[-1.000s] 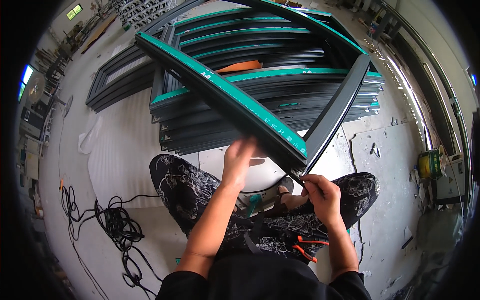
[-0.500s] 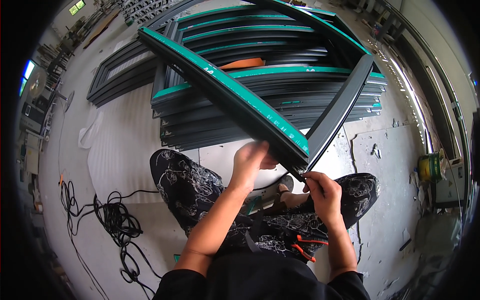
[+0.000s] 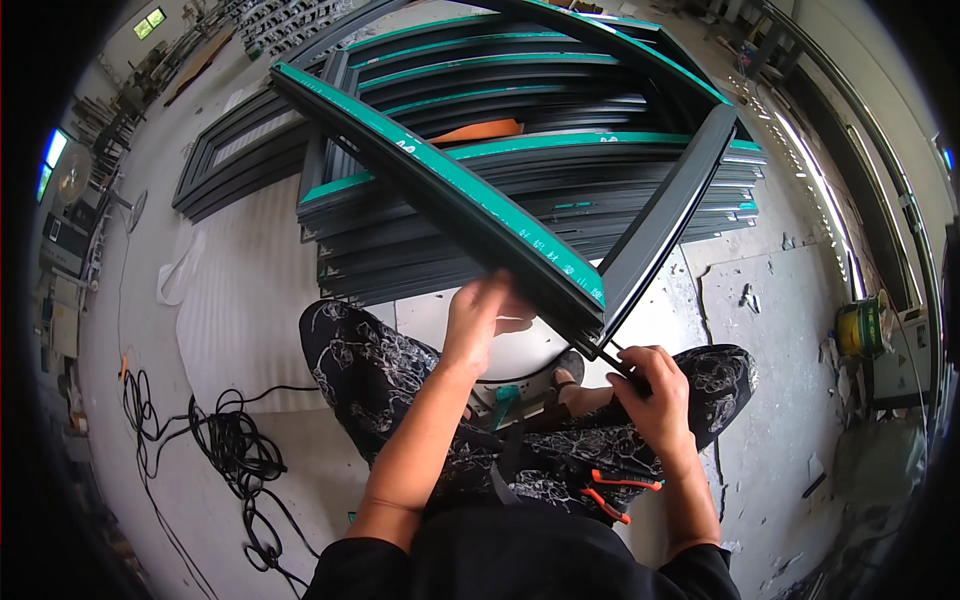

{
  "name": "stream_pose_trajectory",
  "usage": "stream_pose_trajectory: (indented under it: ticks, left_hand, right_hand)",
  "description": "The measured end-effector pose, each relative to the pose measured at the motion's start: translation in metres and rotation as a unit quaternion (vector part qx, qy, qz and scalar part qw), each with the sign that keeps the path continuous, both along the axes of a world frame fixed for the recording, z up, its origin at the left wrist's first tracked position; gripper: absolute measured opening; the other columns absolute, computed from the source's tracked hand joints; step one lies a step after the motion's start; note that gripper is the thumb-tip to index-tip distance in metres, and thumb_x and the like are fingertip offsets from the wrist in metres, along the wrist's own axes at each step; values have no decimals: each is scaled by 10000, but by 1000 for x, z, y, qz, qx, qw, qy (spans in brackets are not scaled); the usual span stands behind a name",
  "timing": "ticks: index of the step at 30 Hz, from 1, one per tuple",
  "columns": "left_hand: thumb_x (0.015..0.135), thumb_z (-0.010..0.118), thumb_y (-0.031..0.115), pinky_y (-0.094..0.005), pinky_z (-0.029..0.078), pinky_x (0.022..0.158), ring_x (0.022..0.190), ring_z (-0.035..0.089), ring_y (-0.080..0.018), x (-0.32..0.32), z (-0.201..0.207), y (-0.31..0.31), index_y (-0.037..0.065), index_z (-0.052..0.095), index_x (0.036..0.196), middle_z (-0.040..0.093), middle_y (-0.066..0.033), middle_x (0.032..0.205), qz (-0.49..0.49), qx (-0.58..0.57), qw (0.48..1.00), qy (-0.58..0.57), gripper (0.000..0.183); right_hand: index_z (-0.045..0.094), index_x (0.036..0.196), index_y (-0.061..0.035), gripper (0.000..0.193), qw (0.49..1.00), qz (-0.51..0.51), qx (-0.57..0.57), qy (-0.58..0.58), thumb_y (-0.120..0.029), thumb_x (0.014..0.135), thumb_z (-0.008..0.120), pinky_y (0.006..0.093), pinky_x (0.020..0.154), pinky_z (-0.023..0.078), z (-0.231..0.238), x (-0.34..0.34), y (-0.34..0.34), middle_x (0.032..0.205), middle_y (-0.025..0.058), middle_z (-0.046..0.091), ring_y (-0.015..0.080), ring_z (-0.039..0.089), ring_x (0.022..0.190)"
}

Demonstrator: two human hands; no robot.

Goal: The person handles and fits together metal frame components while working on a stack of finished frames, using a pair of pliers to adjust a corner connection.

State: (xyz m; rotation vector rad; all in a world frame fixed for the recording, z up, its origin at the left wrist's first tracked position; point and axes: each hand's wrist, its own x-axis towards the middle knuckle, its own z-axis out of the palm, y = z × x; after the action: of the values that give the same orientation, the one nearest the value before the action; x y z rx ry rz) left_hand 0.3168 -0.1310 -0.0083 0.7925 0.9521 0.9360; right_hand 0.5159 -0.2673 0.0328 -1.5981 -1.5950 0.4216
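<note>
A dark grey metal frame (image 3: pixel 655 220) with green protective film leans over a stack of similar frames, its near corner pointing toward me. My right hand (image 3: pixel 655 400), closed in a pinch, grips a thin black strip (image 3: pixel 622 368) that runs up to this corner. Beside the underside of the frame's left bar (image 3: pixel 440 200) is my left hand (image 3: pixel 482 320), fingers apart and partly blurred; whether it touches the bar is unclear. Orange-handled pliers (image 3: pixel 610 490) lie in my lap. A thin black line (image 3: pixel 530 375) curves below the corner; its ends are hidden.
Behind the leaning frame lies the stack of frames (image 3: pixel 400 255), with an orange piece (image 3: pixel 480 130) on it. More frames (image 3: pixel 240 150) rest on a white foam sheet (image 3: pixel 230 300) at left. A coiled black cable (image 3: pixel 235 440) lies on the floor. A yellow-green spool (image 3: pixel 862 330) stands at right.
My right hand has shifted slightly down and away from the corner, with more of the black strip showing between. My left hand and the frame's near corner have moved slightly left.
</note>
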Motion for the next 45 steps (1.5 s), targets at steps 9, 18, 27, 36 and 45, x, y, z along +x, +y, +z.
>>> stream_pose_trajectory:
  ticks: [9,18,27,36,45]
  left_hand:
    - [929,601,248,-305,586,662,765,675,-181,7,0,-13,-2,596,965,663,-97,829,-55,9,998,-36,252]
    - [923,614,240,-323,593,705,732,684,-196,23,-1,-36,-11,567,1024,660,-99,853,-77,-3,995,-61,275]
    - [929,598,158,-304,590,726,812,669,-168,31,-2,-53,-25,557,1029,641,-89,925,-105,-27,991,-75,213]
    - [948,572,182,-298,586,723,807,670,-175,43,-1,-70,-18,566,1035,637,-72,898,-104,-23,991,-86,218]
    - [875,673,280,-319,595,639,643,680,-200,10,-16,-20,-24,613,907,670,-126,753,-44,-27,998,-40,311]
  right_hand:
    - [639,864,-11,187,996,0,68,-53,26,701,722,329,538,480,-7,6,-3,713,106,607,260,609,611]
    - [632,874,4,207,997,-1,57,-44,60,692,715,295,570,488,-7,1,-4,745,115,622,239,621,641]
    - [635,837,-15,196,998,-19,58,-32,36,675,732,322,529,471,-5,-5,-3,713,103,607,254,597,600]
    - [627,839,4,189,996,-28,65,-55,57,685,723,302,557,482,-5,-10,0,723,125,616,249,617,621]
    - [637,809,-23,165,995,-12,47,-83,9,679,734,338,529,475,-4,-7,-1,683,103,610,266,594,580]
